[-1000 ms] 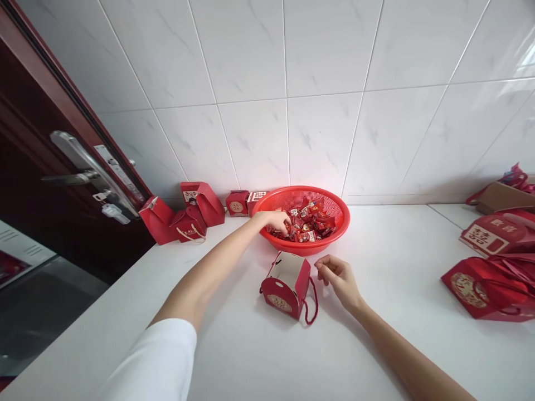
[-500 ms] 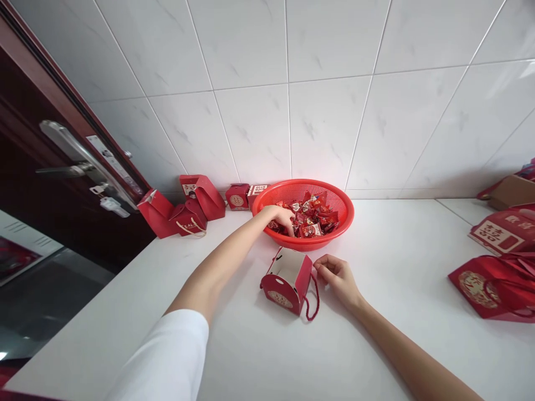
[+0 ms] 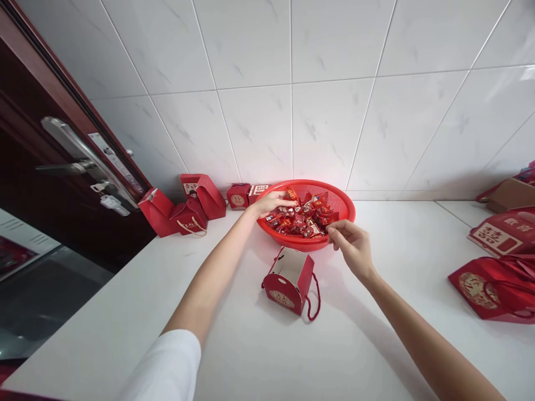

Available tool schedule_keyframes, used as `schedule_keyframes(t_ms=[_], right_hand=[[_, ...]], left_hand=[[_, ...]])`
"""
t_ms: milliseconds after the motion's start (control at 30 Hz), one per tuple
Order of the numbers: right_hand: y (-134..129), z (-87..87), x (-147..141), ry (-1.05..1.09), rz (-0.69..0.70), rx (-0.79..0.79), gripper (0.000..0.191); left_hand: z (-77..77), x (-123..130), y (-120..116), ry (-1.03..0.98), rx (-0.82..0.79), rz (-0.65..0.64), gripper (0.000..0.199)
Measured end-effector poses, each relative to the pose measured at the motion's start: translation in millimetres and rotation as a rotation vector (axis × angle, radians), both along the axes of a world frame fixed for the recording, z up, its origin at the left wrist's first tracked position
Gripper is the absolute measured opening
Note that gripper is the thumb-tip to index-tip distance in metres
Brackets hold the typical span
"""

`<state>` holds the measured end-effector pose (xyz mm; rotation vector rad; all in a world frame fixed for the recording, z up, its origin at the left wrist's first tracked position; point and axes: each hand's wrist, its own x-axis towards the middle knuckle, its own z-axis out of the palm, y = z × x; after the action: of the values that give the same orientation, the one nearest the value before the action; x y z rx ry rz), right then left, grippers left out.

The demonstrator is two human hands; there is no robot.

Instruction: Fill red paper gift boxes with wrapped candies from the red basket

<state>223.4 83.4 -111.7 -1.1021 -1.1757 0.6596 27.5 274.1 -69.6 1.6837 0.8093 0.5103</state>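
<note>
Movement: since half a second ago, the left hand point(image 3: 271, 205) has lifted back from the sweets toward the basket's left side, and the right hand point(image 3: 354, 246) has risen from beside the open box to the basket's near right rim.
Left-hand grip: narrow, with a red-wrapped sweet point(image 3: 291, 194) between thumb and fingers; the fingers cover its lower end.
Right-hand grip: fingers drawn close together; I cannot tell whether they pinch anything or touch the rim.
Hidden in the basket: the left hand covers some sweets, and the pile conceals the bottom.
Cut off at right: a red gift box with a gold emblem point(image 3: 480, 288) and a red double-happiness box point(image 3: 495, 236) run toward or past the picture edge; pink stuff point(image 3: 529, 174) above a brown open carton point(image 3: 513, 194) is hard to make out.
Half-covered by the wall: the small box with the white label point(image 3: 258, 191) goes partly behind the basket.
Red plastic basket point(image 3: 340, 200): perforated, against the wall side of the white countertop point(image 3: 234, 345), holding many red-wrapped sweets point(image 3: 298, 224).
Open red candy box point(image 3: 281, 287): upright just in front of the basket, pale inside showing; its curved front panel hides the floor. A dark red cord point(image 3: 319, 298) hangs at its right.
</note>
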Motion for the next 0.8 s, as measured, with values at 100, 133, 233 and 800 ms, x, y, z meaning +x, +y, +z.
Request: schedule_keyframes(t_ms=[100, 133, 233, 800], right_hand=[[25.0, 18.2, 2.5, -0.073, 0.007, 0.026, 0.013], [34.6, 22.5, 3.0, -0.102, 0.007, 0.011, 0.013], [63.0, 29.5, 2.3, -0.17, -0.002, -0.068, 0.021], [88.7, 12.5, -2.3, 0.001, 0.191, -0.24, 0.023]], left_hand=[[-6.4, 5.0, -6.9, -0.106, -0.082, 0.012, 0.033], [-9.1, 7.1, -8.8, -0.129, -0.103, 0.011, 0.032], [-15.2, 12.2, -14.2, -0.164, -0.144, -0.008, 0.034], [-18.9, 9.5, -24.1, -0.133, 0.066, -0.048, 0.046]])
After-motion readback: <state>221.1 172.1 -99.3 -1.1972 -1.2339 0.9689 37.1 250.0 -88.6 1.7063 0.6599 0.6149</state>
